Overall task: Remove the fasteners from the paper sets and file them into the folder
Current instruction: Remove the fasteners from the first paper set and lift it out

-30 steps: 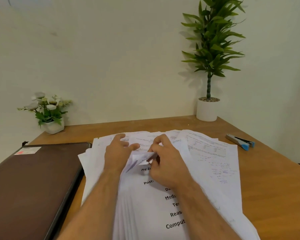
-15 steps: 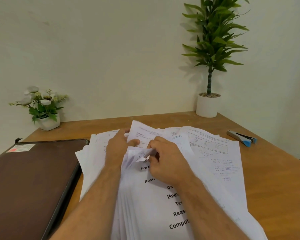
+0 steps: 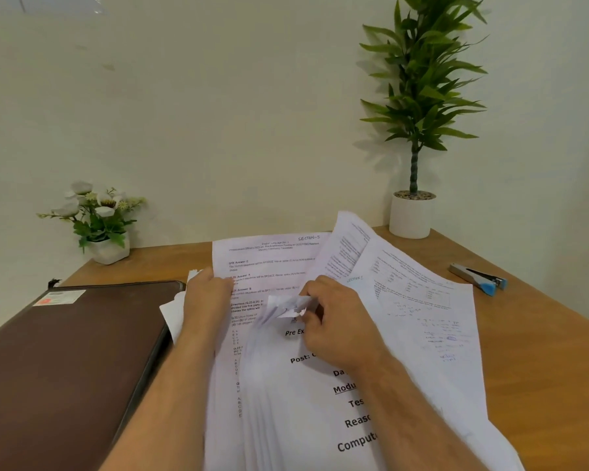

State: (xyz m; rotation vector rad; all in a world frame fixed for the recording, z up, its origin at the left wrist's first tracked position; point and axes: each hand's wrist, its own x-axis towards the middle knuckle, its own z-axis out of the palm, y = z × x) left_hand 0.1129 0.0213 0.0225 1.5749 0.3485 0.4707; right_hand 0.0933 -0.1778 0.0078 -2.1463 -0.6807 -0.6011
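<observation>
— Pinching the crumpled top corner of the thick white stack of printed pages (image 3: 320,396) with my right hand (image 3: 334,321), that's what I'm doing. That corner is where the pages are joined.

— Why is your left hand (image 3: 208,300) on the other side?

— Its fingers curl round the loose white sheets with small print (image 3: 266,263). They are tipped up from the far end, so I can get at the corner. I can't see the fastener itself; my fingers hide it.

— Where do the papers go?

— Into the flat dark brown folder (image 3: 68,355). It lies shut on the wooden table (image 3: 541,351), just beside the papers on my left, so it's close when I'm ready.

— And that silver tool with blue tips (image 3: 480,278)?

— It lies far off to my right, untouched. I think I'm pulling by hand.
</observation>
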